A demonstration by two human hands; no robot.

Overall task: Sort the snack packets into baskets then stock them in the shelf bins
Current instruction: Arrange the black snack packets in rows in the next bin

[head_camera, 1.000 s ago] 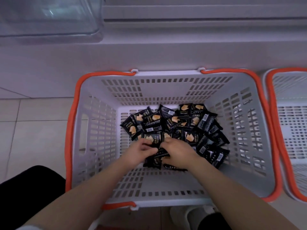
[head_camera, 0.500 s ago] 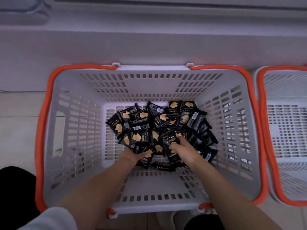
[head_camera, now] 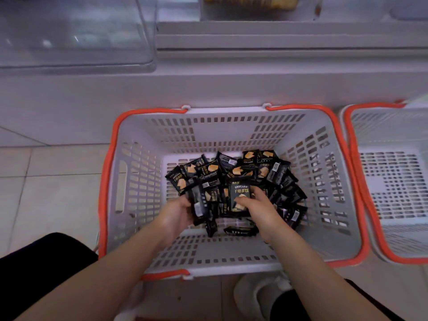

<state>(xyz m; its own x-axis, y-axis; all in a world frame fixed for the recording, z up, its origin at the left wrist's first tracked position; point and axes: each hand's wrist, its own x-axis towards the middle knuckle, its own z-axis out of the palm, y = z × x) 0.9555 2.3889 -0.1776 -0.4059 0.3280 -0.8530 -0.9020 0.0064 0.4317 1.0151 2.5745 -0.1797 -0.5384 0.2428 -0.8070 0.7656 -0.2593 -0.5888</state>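
Note:
A grey slotted basket (head_camera: pixel 139 181) with orange handles sits on the floor and holds several black snack packets (head_camera: pixel 273 172) printed with yellow cakes. Both my hands are inside it at the near side of the pile. My left hand (head_camera: pixel 177 213) grips a bunch of black packets (head_camera: pixel 203 202) from the left. My right hand (head_camera: pixel 260 206) holds the same bunch from the right, thumb over a packet marked DRYCAKE (head_camera: pixel 239 193). A few packets hang below the bunch.
A second grey basket (head_camera: pixel 393 181) with orange handles stands to the right, touching the first. A clear plastic shelf bin (head_camera: pixel 74 31) is at the upper left above the white shelf base (head_camera: pixel 231 84). My shoe (head_camera: pixel 257 295) and dark trousers are near the front.
Both hands have gathered a bunch of packets and raised it slightly off the pile. The camera has tilted up, bringing the clear shelf bin back into view.

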